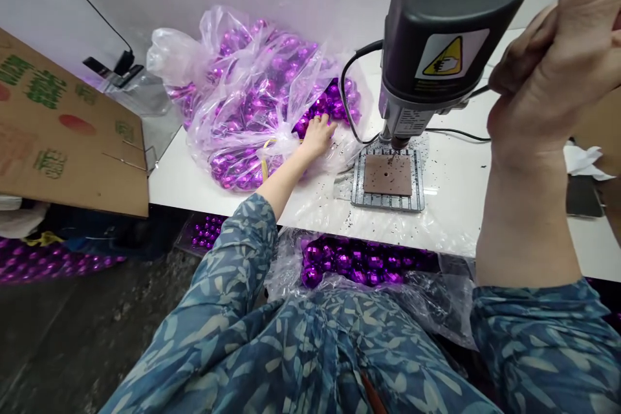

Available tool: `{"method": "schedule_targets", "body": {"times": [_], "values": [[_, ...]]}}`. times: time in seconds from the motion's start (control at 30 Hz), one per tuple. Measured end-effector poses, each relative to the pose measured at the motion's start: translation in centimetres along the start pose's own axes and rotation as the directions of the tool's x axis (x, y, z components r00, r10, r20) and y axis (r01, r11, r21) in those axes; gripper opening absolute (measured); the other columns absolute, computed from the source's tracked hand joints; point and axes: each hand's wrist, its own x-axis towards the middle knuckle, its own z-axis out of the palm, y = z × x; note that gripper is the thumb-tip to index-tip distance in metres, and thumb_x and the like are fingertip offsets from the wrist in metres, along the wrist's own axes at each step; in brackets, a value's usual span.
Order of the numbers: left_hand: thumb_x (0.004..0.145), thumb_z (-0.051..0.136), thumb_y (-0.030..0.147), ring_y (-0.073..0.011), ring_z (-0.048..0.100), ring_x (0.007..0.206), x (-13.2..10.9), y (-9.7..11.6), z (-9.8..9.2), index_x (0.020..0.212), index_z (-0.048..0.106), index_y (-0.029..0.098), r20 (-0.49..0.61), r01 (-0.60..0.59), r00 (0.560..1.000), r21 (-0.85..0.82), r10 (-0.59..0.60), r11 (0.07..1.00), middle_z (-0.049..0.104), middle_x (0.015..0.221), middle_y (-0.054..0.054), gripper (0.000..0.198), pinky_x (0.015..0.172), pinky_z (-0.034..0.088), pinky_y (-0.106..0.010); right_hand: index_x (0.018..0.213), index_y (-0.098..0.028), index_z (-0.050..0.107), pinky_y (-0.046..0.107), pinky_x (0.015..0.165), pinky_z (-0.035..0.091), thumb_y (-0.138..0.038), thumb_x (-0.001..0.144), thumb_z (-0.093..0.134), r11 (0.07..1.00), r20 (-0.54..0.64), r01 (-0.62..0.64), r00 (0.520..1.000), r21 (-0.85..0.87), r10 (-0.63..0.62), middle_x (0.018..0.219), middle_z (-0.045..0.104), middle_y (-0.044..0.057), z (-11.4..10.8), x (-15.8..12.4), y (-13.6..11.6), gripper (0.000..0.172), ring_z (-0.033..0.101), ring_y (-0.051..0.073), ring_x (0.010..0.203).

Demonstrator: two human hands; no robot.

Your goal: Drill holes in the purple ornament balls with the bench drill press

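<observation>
My left hand (pixel 318 136) reaches to the opening of a clear plastic bag (pixel 204 123), fingers apart and touching shiny purple faceted balls (pixel 334 100). No ball shows lifted in it. Raised at the right, my right hand (pixel 557 52) is closed around the lever of a small bench drill press (pixel 446 26); a thin dark rod runs from the machine to the fist, and the grip itself is hidden. Under the chuck (pixel 398 142), a brown board (pixel 387 174) with a small hole lies on a metal base plate (pixel 356 197), with no ball on it.
Dark shavings dot the white table (pixel 310 207). More purple balls (pixel 354 262) lie in plastic below its front edge. A cardboard box (pixel 72 123) stands left; a phone-like dark object (pixel 585 197) and white tissue (pixel 585 162) lie right. A black cable (pixel 345 90) loops beside the drill.
</observation>
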Motion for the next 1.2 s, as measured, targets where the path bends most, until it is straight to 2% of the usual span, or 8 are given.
{"method": "schedule_targets", "body": {"times": [0.1,0.2,0.3,0.43,0.53,0.83,1.0,1.2], "values": [[0.095,0.075,0.029,-0.0331,0.067,0.129,-2.8,1.4,-1.2,0.129,0.071,0.025,-0.115,0.087,0.977,-0.553,-0.180,0.829,0.069,0.136,-0.014,0.034,0.117,0.051,-0.054,0.056,-0.021,0.031,0.029,0.042,0.008,-0.074,0.054,0.077,0.998,-0.003,-0.012,1.000,-0.054,0.012,0.042,0.028,-0.009,0.0,0.1,0.0,0.070,0.028,0.004,0.035],[0.100,0.074,0.046,-0.0273,0.076,0.114,-6.6,3.7,-2.0,0.126,0.069,0.025,0.147,0.229,0.954,-0.920,-0.262,0.318,0.076,0.124,-0.012,0.034,0.109,0.060,-0.052,0.057,-0.022,0.030,0.029,0.043,0.010,-0.075,0.056,0.074,0.995,0.001,-0.009,1.000,-0.100,0.009,0.043,0.027,-0.008,-0.2,0.2,0.2,0.069,0.030,0.004,0.036],[0.099,0.078,0.045,-0.0277,0.080,0.110,-10.0,6.2,-1.6,0.121,0.069,0.022,0.391,0.385,0.901,-0.920,-0.185,-0.068,0.079,0.117,-0.011,0.034,0.109,0.063,-0.053,0.058,-0.022,0.030,0.029,0.043,0.010,-0.077,0.055,0.071,0.993,0.008,-0.012,1.000,-0.114,0.013,0.043,0.021,-0.008,-0.4,0.3,0.3,0.069,0.030,0.004,0.036],[0.105,0.071,0.041,-0.0308,0.079,0.121,-11.7,8.7,0.4,0.125,0.069,0.019,0.543,0.489,0.823,-0.827,-0.169,-0.276,0.080,0.118,-0.013,0.030,0.112,0.062,-0.053,0.061,-0.022,0.026,0.028,0.042,0.010,-0.076,0.055,0.068,0.989,0.049,-0.008,0.999,-0.145,0.016,0.044,0.017,-0.009,-0.6,0.5,0.2,0.069,0.031,0.003,0.036],[0.100,0.078,0.038,-0.0301,0.077,0.126,-11.4,9.4,2.0,0.120,0.071,0.018,0.556,0.503,0.805,-0.825,-0.207,-0.259,0.079,0.122,-0.014,0.029,0.113,0.061,-0.050,0.063,-0.023,0.018,0.027,0.043,0.011,-0.076,0.059,0.064,0.985,0.075,0.013,0.997,-0.175,0.001,0.043,0.016,-0.008,-0.6,0.5,0.2,0.070,0.030,0.002,0.036],[0.087,0.092,0.032,-0.0211,0.077,0.106,-9.3,9.2,6.5,0.118,0.069,0.022,0.162,0.211,0.945,-0.965,-0.283,0.153,0.081,0.106,-0.005,0.040,0.108,0.059,-0.044,0.057,-0.018,0.020,0.018,0.046,0.018,-0.071,0.059,0.061,0.980,0.084,-0.019,0.996,-0.200,0.036,0.043,0.025,-0.007,0.1,-0.3,-1.4,0.067,0.029,-0.004,0.039],[0.080,0.098,0.036,-0.0223,0.076,0.108,-8.4,8.9,8.0,0.112,0.067,0.023,0.088,0.151,0.972,-0.944,-0.218,0.294,0.080,0.106,-0.005,0.045,0.108,0.058,-0.044,0.055,-0.020,0.023,0.017,0.045,0.017,-0.039,0.086,0.065,0.980,0.081,-0.044,0.995,-0.193,0.061,0.042,0.028,-0.007,0.2,-0.5,-2.0,0.055,0.029,-0.003,0.037],[0.075,0.101,0.037,-0.0255,0.071,0.119,-8.5,9.5,8.3,0.110,0.069,0.024,0.052,0.132,0.977,-0.912,-0.208,0.390,0.074,0.115,-0.006,0.049,0.117,0.051,-0.047,0.058,-0.018,0.017,0.015,0.042,0.015,-0.071,0.062,0.060,0.985,0.119,0.019,0.993,-0.174,0.001,0.042,0.022,-0.008,0.0,-0.1,-0.8,0.068,0.029,-0.005,0.037]]}}
